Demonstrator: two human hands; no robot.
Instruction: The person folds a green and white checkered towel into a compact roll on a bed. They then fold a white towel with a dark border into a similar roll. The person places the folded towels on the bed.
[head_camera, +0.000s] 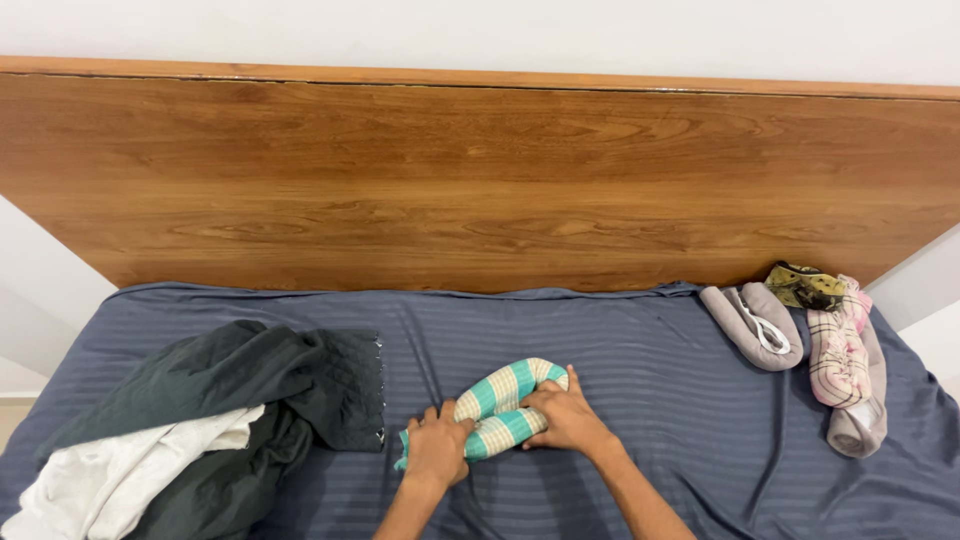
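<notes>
Checked cloth (505, 405), teal and cream, lies rolled into a short curved bundle near the front middle of the bed, on the blue-grey striped sheet (620, 360). Both hands are on it: the left hand (437, 448) is closed over the near, lower end, fingers curled around the roll, and the right hand (567, 415) presses on the middle with its fingers wrapped over the top, so each hand is holding the cloth rather than lying flat. To keep such a roll tight, it looks best to hold the 2 hands close together, press down into the mattress and keep the edges level (the far end already bends away toward the wooden headboard (480, 180)). A dark green quilted garment (270, 385) over a white cloth (130, 470) lies well apart at the left; rolled grey, pink and olive pieces (800, 330) sit at the far right corner.
</notes>
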